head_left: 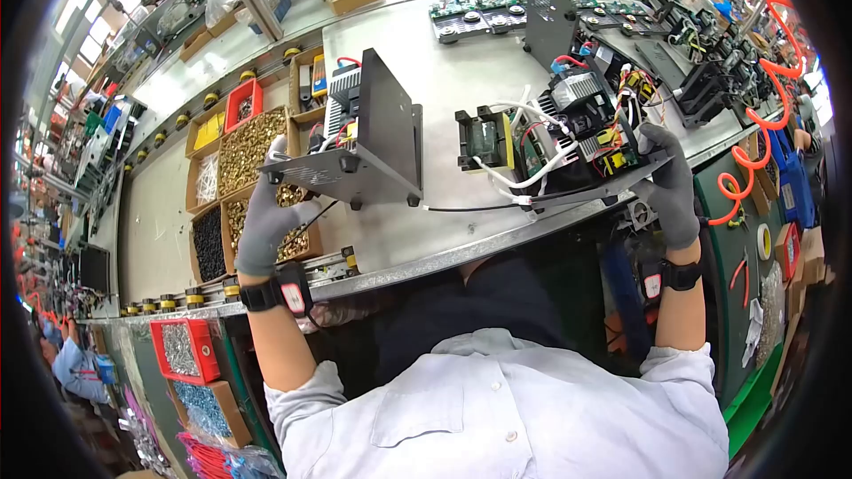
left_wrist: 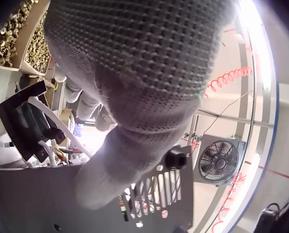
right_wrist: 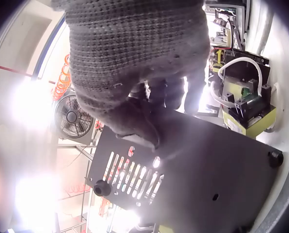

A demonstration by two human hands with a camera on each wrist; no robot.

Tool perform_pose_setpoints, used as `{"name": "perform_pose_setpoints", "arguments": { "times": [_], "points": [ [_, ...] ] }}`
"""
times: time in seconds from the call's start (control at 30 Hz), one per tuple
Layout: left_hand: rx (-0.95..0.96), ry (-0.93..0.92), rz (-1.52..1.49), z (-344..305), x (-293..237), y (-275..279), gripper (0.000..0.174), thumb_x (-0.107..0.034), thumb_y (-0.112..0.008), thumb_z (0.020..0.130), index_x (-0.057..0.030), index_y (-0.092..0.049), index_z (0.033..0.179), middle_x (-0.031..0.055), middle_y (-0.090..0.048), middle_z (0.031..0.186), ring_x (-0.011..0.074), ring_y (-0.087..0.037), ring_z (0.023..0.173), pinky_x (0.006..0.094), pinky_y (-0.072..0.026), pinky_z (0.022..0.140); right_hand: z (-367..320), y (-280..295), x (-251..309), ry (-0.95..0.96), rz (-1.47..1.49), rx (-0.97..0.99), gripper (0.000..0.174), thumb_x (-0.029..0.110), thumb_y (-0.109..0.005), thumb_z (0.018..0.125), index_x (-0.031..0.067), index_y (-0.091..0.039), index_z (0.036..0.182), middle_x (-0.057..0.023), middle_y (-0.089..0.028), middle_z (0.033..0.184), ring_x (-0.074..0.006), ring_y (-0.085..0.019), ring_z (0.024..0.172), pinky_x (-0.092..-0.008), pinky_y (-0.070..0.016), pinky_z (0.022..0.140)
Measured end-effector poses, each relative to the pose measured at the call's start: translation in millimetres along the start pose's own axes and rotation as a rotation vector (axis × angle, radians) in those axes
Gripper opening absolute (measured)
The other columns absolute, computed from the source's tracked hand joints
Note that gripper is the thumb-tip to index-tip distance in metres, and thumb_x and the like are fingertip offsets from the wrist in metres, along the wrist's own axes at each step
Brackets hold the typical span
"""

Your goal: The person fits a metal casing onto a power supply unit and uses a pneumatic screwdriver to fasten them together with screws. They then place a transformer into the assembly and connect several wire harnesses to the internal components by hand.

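My gloved left hand (head_left: pixel 271 222) grips the left end of a black metal chassis (head_left: pixel 390 137), tilted up on the bench, its thumb on the vented panel (left_wrist: pixel 47 194) in the left wrist view. On the right, my gloved right hand (head_left: pixel 670 182) grips the corner of a second chassis, which carries a transformer (head_left: pixel 484 140), white cables and circuit boards. The right wrist view shows that thumb pressed on its vented panel (right_wrist: pixel 193 165), with the fingers behind it. A black cable (head_left: pixel 470 208) spans between the two units.
Boxes of brass fasteners (head_left: pixel 253 151) and a red tray (head_left: pixel 241 105) lie at the left. Speaker-like boards (head_left: pixel 479 18) and an upright black panel (head_left: pixel 548 22) stand behind. More black assemblies (head_left: pixel 706 93) and a coiled orange hose (head_left: pixel 768 129) are at the right.
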State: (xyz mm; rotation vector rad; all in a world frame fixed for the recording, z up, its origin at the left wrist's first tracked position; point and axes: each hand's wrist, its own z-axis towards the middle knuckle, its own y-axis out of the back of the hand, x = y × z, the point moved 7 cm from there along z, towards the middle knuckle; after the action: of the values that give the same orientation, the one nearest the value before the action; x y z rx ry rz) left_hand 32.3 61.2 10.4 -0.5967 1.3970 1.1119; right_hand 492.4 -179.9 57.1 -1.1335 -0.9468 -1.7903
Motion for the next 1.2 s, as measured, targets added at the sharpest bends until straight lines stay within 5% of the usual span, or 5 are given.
{"name": "perform_pose_setpoints", "arguments": {
  "times": [0.2,0.6,0.87,1.07,1.2],
  "points": [
    [0.254,-0.035,-0.197,21,-19,-58,0.098,0.006,-0.078,0.069,-0.0054,-0.023,0.15,0.0071,-0.051,0.135,0.0152,-0.056,0.115,0.03,-0.05,0.095,4,-15,8,0.196,-0.361,-0.029,0.054,-0.003,-0.086,0.061,0.0076,-0.055,0.104,-0.0032,-0.052,0.107,-0.015,-0.055,0.098,-0.0282,-0.0477,0.092],
    [-0.038,-0.209,0.351,29,-36,-125,0.087,-0.002,-0.08,0.069,0.0001,-0.035,0.143,0.0069,-0.061,0.112,0.0118,-0.062,0.091,0.0256,-0.0525,0.075,52,-57,-16,0.308,-0.263,-0.102,0.042,-0.002,-0.083,0.066,0.0058,-0.06,0.1,-0.0025,-0.053,0.093,-0.0108,-0.055,0.076,-0.0268,-0.0498,0.069],
    [-0.112,-0.18,0.433,32,-25,-125,0.083,-0.019,-0.08,0.065,-0.0031,-0.044,0.138,0.0139,-0.056,0.125,0.0323,-0.047,0.123,0.0418,-0.0383,0.103,49,-66,-6,0.138,-0.323,0.045,0.034,-0.003,-0.071,0.073,0.0075,-0.061,0.104,-0.0063,-0.056,0.103,-0.0164,-0.058,0.096,-0.0298,-0.0501,0.085],
    [-0.119,-0.189,0.481,30,-36,-129,0.083,-0.019,-0.079,0.066,-0.0029,-0.043,0.14,0.0174,-0.052,0.125,0.0333,-0.045,0.123,0.0443,-0.0387,0.103,62,-71,-4,0.177,-0.319,0.034,0.034,0.011,-0.079,0.069,0.0089,-0.058,0.095,-0.0149,-0.055,0.114,-0.0385,-0.036,0.135,-0.0439,-0.0339,0.109],
    [-0.093,-0.059,0.316,30,-18,-124,0.079,-0.011,-0.077,0.069,-0.0023,-0.043,0.14,0.015,-0.055,0.121,0.0284,-0.051,0.115,0.0407,-0.0446,0.096,70,-63,-8,0.192,-0.313,0.145,0.03,0.004,-0.078,0.071,0.0082,-0.057,0.092,-0.0064,-0.059,0.1,-0.0272,-0.047,0.126,-0.0391,-0.0382,0.106]
  ]
}}
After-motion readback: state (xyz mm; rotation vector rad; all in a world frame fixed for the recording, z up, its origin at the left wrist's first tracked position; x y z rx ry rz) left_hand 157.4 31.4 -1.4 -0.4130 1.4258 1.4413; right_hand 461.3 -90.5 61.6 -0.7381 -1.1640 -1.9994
